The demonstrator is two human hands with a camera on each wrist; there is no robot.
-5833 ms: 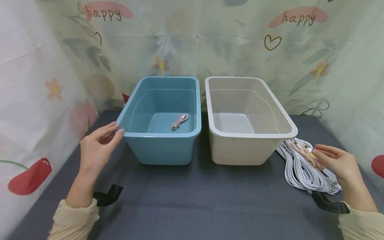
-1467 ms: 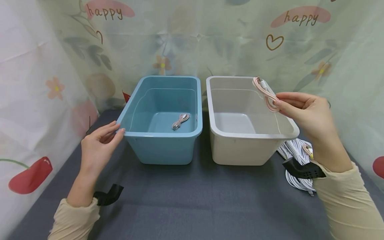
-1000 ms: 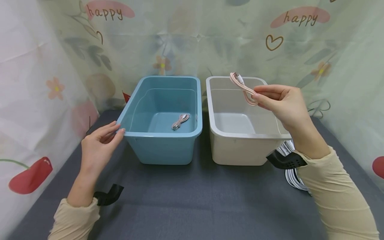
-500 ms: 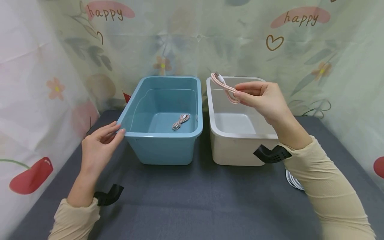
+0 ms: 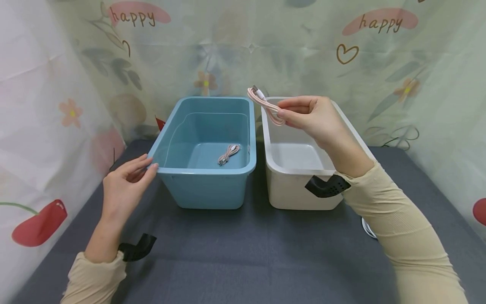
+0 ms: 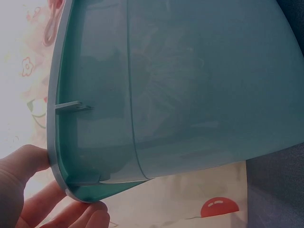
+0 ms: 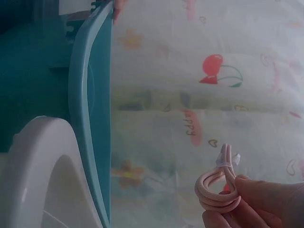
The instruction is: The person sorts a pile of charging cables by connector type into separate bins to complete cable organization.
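My right hand pinches a coiled pink charging cable between thumb and fingertips. The cable hangs above the gap between the two bins, near the blue one's right rim; its white plug end points up and left. In the right wrist view the same cable shows as a looped bundle. My left hand holds the near left corner of the blue bin, thumb and fingers on its rim. Another pink cable lies bundled on the blue bin's floor.
A beige bin stands right of the blue one. White cables lie on the dark tablecloth, mostly hidden by my right forearm. A patterned curtain hangs behind and at both sides.
My right hand has picked a pink cable up from the pile at right and carried it left, across the beige bin toward the blue one. The left hand has stayed at the rim.
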